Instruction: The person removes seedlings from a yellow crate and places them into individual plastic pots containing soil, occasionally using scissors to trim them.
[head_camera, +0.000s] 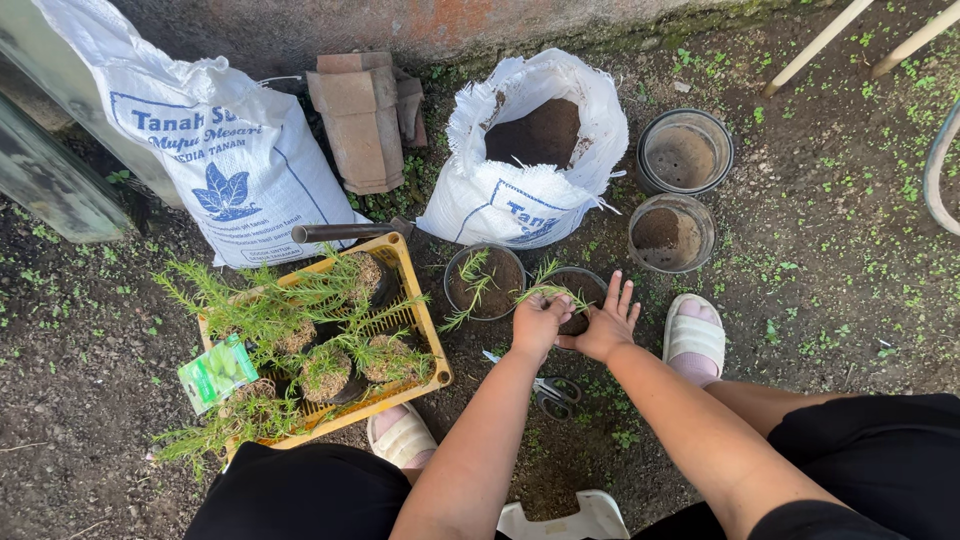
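Observation:
My left hand (538, 321) is closed around the base of a small feathery green seedling (548, 291), holding it upright in a black pot of soil (583, 288). Beside it, my right hand (608, 322) rests on the soil of the same pot, fingers spread and pressing down. Just to the left stands a second black pot (486, 283) that holds another seedling in dark soil.
A yellow crate (418, 320) of several seedlings and a green packet (217, 372) sits at left. An open white soil sack (530, 150), a full white sack (225, 150), two empty pots (686, 152), roof tiles (362, 115) and scissors (552, 392) lie around.

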